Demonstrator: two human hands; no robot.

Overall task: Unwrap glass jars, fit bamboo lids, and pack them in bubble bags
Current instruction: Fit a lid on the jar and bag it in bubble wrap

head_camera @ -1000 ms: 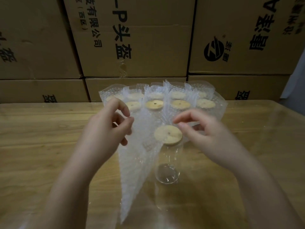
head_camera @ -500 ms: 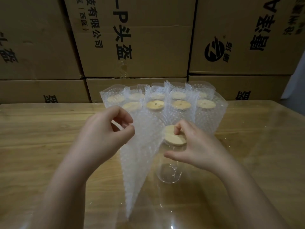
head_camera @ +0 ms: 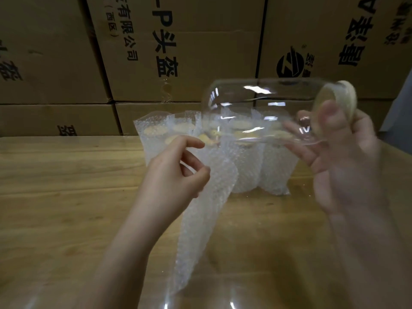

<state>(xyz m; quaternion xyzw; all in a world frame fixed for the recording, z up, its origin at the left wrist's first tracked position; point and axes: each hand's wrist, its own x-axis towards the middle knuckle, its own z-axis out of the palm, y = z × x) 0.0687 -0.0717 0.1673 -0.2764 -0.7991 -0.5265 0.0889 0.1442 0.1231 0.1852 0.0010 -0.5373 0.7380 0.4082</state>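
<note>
Bubble-bagged jars (head_camera: 234, 157) behind both hands (head_camera: 178, 175).

Your right hand (head_camera: 341, 157) has the glass jar (head_camera: 263, 108) up off the table (head_camera: 55, 186), lying sideways, bamboo lid (head_camera: 338, 101) end to the right. Your left hand (head_camera: 174, 179) is lower and to the left, pinching the top of a bubble bag (head_camera: 200, 224) that hangs to the table. The packed jars (head_camera: 249, 163) stand behind, cardboard boxes (head_camera: 178, 52) stacked behind those.

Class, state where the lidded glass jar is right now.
Held sideways in the right hand, the glass jar is above the bagged jars, lid pointing right.
</note>
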